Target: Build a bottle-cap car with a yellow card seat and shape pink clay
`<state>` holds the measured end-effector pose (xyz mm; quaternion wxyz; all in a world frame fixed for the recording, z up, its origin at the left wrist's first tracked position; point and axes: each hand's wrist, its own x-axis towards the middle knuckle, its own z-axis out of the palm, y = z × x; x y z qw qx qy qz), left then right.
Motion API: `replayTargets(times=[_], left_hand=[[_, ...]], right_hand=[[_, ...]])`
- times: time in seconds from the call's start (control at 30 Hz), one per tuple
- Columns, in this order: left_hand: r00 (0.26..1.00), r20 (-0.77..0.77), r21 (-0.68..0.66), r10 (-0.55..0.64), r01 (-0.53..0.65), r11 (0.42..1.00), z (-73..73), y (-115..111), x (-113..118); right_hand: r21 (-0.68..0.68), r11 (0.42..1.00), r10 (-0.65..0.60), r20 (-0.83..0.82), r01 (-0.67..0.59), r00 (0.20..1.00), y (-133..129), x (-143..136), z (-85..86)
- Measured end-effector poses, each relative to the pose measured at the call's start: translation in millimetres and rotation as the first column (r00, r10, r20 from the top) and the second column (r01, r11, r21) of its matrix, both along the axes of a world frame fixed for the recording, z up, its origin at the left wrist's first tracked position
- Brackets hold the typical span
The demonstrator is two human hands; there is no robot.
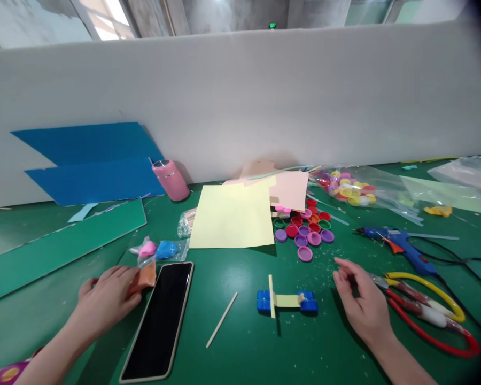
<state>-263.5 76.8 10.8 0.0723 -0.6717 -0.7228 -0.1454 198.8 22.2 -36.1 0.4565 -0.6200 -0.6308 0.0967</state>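
Observation:
My left hand is closed around a small orange packet of what looks like modelling clay, beside the top left edge of a phone. Just beyond it lie packets of pink clay and blue clay. My right hand rests on the table with loosely curled fingers, thumb and forefinger apart, nothing between them. Pliers with red and yellow handles lie right beside it. Between my hands are a small model of blue blocks joined by a pale strip and a loose wooden stick.
Yellow paper lies mid-table, beside scattered bottle caps. A blue glue gun with its cord is at the right. Behind stand a pink bottle and a bag of caps; a green board lies left.

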Motion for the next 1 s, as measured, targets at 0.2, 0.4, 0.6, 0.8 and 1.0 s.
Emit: replayTargets(times=[0.2,0.4,0.6,0.8,1.0], left_hand=[[0.987,0.150,0.010,0.067,-0.069,0.998,21.0,-23.2,26.0],[0.956,0.292,0.138,-0.022,-0.020,0.990,1.8,-32.5,136.5],[0.988,0.108,0.053,-0.112,0.107,0.993,-31.2,-23.7,187.9],[0.988,0.080,0.024,-0.133,0.132,0.991,-37.5,-28.1,178.7],[0.980,0.124,0.046,-0.155,0.150,0.988,-38.4,-30.0,178.6]], right_hand=[[-0.003,1.000,0.019,-0.016,-0.019,1.000,-2.8,-2.3,-1.6],[0.048,0.996,0.073,-0.071,-0.069,0.995,-12.3,-7.5,9.3],[0.103,0.975,0.213,-0.165,-0.198,0.963,-23.6,-11.6,18.9],[0.109,0.977,0.206,-0.240,-0.184,0.949,-22.9,-12.8,21.8],[0.104,0.990,0.127,-0.312,-0.099,0.942,-22.7,-11.6,16.1]])
